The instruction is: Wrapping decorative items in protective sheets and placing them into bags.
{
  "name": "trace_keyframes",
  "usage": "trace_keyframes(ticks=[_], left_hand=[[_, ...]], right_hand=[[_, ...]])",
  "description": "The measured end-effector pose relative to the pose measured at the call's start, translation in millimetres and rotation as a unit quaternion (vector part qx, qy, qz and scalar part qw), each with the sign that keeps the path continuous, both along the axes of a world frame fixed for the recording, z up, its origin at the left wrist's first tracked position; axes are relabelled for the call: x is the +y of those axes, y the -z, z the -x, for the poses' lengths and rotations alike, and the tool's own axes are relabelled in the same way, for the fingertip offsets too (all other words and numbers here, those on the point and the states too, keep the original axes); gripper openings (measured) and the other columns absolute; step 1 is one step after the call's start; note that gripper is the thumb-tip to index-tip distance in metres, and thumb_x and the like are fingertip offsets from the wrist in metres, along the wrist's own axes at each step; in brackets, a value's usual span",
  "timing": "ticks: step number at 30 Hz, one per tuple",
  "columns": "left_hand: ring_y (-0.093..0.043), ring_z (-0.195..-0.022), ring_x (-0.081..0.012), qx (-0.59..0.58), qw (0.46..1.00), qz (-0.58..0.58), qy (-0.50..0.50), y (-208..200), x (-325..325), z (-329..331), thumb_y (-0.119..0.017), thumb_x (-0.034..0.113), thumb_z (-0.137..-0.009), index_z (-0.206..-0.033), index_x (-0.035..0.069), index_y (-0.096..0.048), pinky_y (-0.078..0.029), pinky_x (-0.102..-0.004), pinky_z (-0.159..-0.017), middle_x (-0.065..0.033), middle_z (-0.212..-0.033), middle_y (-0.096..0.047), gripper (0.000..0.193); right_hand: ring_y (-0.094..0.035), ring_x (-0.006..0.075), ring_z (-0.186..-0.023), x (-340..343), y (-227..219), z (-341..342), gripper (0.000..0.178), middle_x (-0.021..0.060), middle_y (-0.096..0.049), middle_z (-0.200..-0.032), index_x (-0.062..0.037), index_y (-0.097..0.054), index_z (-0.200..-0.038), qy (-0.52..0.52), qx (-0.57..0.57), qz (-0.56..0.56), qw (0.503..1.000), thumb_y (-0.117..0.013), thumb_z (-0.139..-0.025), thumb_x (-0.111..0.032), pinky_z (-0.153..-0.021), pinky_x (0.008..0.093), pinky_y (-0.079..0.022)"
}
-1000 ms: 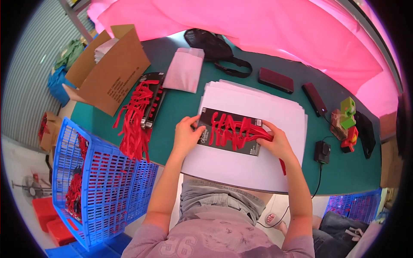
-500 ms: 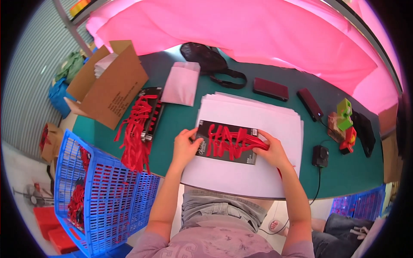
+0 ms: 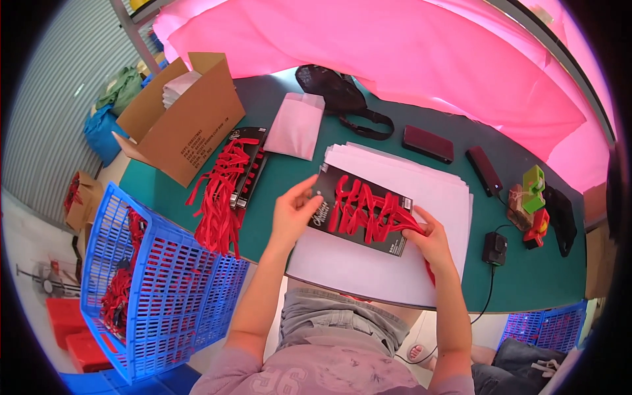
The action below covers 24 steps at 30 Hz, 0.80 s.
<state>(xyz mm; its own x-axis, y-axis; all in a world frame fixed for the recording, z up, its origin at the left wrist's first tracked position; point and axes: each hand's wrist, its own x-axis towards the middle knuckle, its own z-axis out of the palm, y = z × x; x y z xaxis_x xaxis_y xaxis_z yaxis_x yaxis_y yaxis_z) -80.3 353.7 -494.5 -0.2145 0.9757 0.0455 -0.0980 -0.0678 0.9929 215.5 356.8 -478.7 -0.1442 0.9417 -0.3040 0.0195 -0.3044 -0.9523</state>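
Observation:
A black display card carrying a row of red ribbon bows is tilted over the white paper stack. My left hand is at its left edge, thumb on the front and fingers curled at the side. At the opposite end, my right hand grips the card's edge together with the gathered red ribbon tails, some of which hang below the palm. Left of these, more black cards lie piled, their long red ribbons trailing toward the table's front edge.
White sheets lie on the green table. An open cardboard box, a white packet, a black bag and dark red blocks stand around. A blue basket is at left; a corded black device sits right.
The card has turned slightly clockwise, its left end raised. My left fingers have loosened and spread a little, while my right hand stays on the ribbon end. The whole view has shifted slightly.

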Motion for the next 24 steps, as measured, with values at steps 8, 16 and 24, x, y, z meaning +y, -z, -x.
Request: trace_keyframes(ticks=[8, 16, 24], left_hand=[[-0.061, -0.101, -0.0174, -0.255, 0.96, -0.111, 0.01, -32, -27, -41, -0.059, 0.007, -0.087, -0.138, 0.007, -0.044, -0.047, -0.0273, -0.086, -0.0084, -0.12, -0.061, 0.053], [-0.064, -0.082, -0.0162, -0.154, 0.986, -0.016, 0.068, -36, 63, 106, -0.062, 0.009, -0.086, -0.119, 0.006, -0.057, -0.05, -0.0276, -0.074, -0.0079, -0.101, -0.067, 0.033], [-0.061, -0.079, -0.0147, 0.051, 0.986, 0.128, 0.092, 17, 157, 185, -0.064, 0.003, -0.079, -0.12, 0.005, -0.057, -0.048, -0.0259, -0.074, -0.006, -0.094, -0.067, 0.041]], right_hand=[[-0.039, 0.0023, -0.05, -26, 1, 85, 0.042, 0.0039, -0.066, -0.084, -0.0101, -0.052, -0.122, 0.088, 0.168, -0.058, 0.98, -0.063, -0.083, 0.002, -0.042, 0.0152, -0.025], [-0.059, 0.0233, -0.098, -29, -7, 100, 0.052, 0.0127, -0.059, -0.117, -0.0067, -0.05, -0.128, -0.13, -0.104, -0.365, 0.916, -0.07, -0.081, -0.011, -0.085, 0.0337, -0.049], [-0.057, 0.0251, -0.094, 29, 13, -110, 0.053, 0.0144, -0.056, -0.114, -0.0008, -0.052, -0.127, 0.112, -0.504, -0.21, 0.83, -0.07, -0.08, -0.015, -0.083, 0.0324, -0.049]])
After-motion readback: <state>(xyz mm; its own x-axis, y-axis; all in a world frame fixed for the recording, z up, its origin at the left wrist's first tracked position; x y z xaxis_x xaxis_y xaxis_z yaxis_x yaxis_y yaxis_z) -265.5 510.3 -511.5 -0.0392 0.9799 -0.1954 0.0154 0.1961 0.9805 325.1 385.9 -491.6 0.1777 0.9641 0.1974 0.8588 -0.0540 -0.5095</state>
